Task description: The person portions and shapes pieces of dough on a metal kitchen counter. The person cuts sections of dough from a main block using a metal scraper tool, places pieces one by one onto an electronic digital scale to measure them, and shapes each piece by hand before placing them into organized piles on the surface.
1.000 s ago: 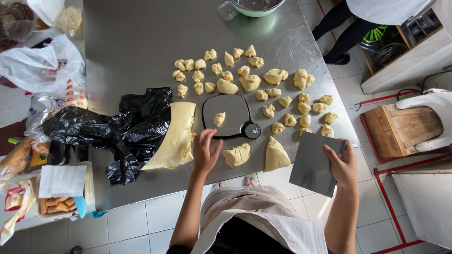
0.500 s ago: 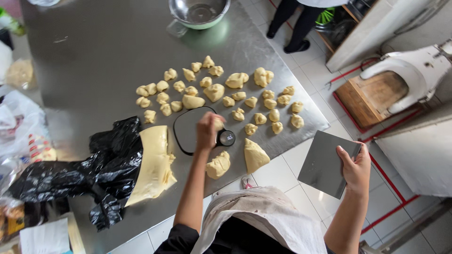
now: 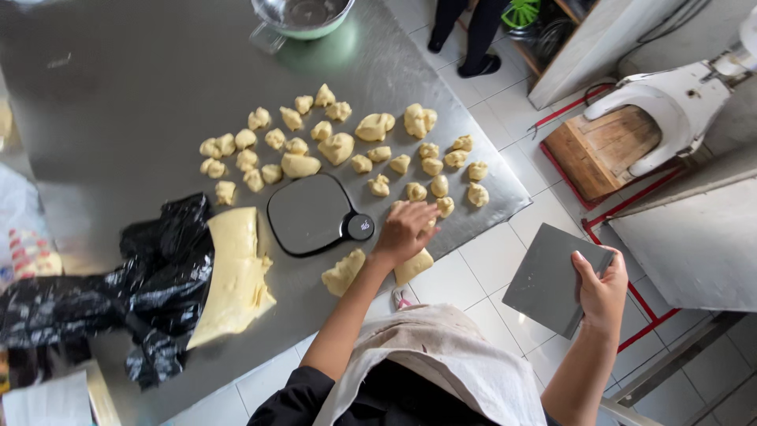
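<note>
My left hand (image 3: 404,230) lies palm down on the steel table (image 3: 118,102), right of the black scale (image 3: 309,213), with its fingers over a small dough piece (image 3: 433,224) at the near end of the rows. The scale's plate is bare. Several small yellow dough pieces (image 3: 339,146) lie in rows beyond the scale. Two bigger dough chunks (image 3: 344,272) sit near the front edge, one of them just below my left hand. My right hand (image 3: 601,288) hangs off the table over the floor and grips a flat grey scraper (image 3: 548,278).
A large dough slab (image 3: 233,272) lies left of the scale, against a crumpled black plastic bag (image 3: 118,292). A metal bowl (image 3: 303,16) stands at the far edge. Another person's legs (image 3: 465,31) stand beyond the table. A wooden crate (image 3: 603,150) and white machine (image 3: 670,99) stand at right.
My left hand has lifted the dough piece off the scale and moved right with it to the near row. The scraper hand has stayed off the table's right side.
</note>
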